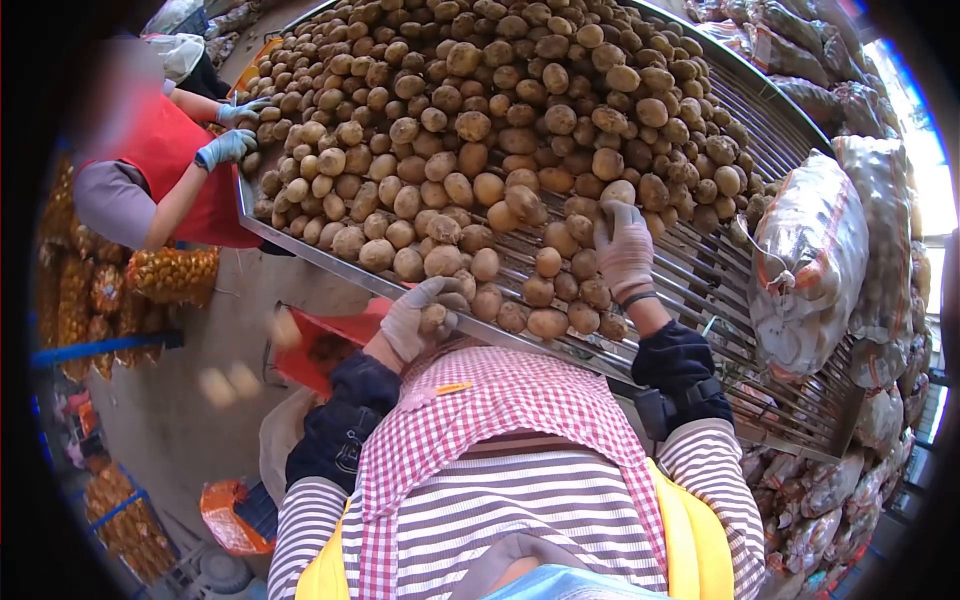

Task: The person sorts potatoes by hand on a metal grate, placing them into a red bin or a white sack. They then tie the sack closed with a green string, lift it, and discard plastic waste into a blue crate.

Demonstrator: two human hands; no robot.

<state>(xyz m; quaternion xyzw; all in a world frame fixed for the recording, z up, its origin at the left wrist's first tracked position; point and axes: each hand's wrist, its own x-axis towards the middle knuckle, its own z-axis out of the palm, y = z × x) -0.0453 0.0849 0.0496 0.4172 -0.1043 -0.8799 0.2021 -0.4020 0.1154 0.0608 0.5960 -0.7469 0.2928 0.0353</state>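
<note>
Brown potatoes [470,125] lie heaped on a slatted metal sorting table [715,275]. My left hand [412,318], in a pale glove, is at the table's near edge with its fingers curled round a small potato [433,318]. Farther in, my right hand [625,250], also gloved, reaches over the slats. Its fingertips close against a light potato [618,192] at the front of the heap; the palm side is hidden. Between my hands, several loose potatoes [547,322] rest along the near rim.
Across the left corner, a co-worker in a red apron [190,165] has gloved hands [228,148] at the heap. Below the edge is a red container [335,345]; blurred potatoes [243,379] appear beside it. Filled sacks [810,265] stand at right, net bags [172,276] at left.
</note>
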